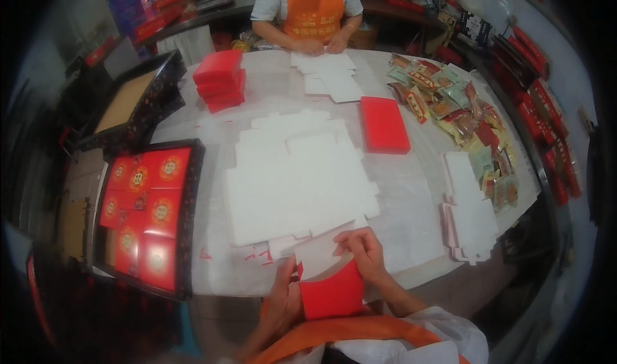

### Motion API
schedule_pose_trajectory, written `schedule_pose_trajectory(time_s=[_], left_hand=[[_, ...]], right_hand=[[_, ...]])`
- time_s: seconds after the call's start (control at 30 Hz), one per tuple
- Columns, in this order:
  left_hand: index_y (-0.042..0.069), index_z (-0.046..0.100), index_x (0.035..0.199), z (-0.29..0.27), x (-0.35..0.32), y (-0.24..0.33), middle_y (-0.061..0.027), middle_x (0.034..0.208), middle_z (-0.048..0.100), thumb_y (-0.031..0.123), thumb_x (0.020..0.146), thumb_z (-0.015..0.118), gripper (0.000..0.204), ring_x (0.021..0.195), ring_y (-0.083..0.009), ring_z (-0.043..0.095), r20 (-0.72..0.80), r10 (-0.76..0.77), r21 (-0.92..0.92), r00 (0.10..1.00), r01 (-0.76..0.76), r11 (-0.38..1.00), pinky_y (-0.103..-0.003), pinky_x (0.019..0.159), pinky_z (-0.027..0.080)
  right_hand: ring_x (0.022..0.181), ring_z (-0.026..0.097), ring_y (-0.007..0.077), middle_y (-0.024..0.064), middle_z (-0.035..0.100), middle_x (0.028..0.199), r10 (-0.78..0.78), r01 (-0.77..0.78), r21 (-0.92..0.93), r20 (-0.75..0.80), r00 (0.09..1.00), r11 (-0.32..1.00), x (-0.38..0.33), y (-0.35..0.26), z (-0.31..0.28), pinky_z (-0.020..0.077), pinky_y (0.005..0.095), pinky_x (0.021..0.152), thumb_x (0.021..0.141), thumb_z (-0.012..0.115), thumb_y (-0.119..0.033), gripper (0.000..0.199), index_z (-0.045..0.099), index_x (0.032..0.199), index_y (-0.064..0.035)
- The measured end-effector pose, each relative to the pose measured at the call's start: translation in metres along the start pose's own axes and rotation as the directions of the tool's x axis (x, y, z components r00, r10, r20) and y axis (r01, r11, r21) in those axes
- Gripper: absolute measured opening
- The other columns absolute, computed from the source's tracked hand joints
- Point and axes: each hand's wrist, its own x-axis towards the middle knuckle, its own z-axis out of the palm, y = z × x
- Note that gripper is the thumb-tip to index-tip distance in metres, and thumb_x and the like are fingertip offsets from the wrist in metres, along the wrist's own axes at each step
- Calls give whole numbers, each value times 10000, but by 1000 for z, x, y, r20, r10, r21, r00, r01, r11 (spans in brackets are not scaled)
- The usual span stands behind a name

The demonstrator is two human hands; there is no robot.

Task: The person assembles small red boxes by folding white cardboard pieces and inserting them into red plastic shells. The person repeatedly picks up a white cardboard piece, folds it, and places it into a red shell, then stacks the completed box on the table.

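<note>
One half-folded red box (331,293) is pinched by the left hand (283,300) and right hand (363,251); beyond, one flat red box (384,125) is seen.

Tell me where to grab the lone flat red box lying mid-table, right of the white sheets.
Pinch the flat red box across its two long edges, coming from above. It lies flat and thin, both long sides clear of the white card blanks and snack packets.

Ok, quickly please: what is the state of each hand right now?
Left hand: closed on the side of the small red cardboard box with white inside.
Right hand: gripping the same box's upper edge.
</note>
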Motion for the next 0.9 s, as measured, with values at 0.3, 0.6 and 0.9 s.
schedule_pose_trajectory(time_s=[0.3,0.6,0.9], left_hand=[[-1,487,774,7,31,41,-118,704,414,46,816,457,70,652,-222,433,19,349,603,937,-289,743,-302,595,373],[58,390,944,22,28,15,-141,969,558,-68,758,563,283,914,-190,523,-290,387,128,875,-366,922,-318,824,422],[8,540,951,25,36,47,-90,970,563,5,801,529,150,913,-165,521,-101,234,415,967,-173,893,-261,814,401]], right_hand=[[1012,529,214,166,416,1238,-180,153,-242,-93,979,958,-15,5,1,405,313,839,885,412,-35,99,483,822,-6],[916,526,160,130,546,1026,51,-65,-47,-254,966,997,-25,14,5,422,289,832,858,434,20,143,386,989,-13],[889,510,122,87,550,966,82,-88,-21,-187,979,996,-11,3,7,410,249,807,869,441,-20,125,480,987,-3]])
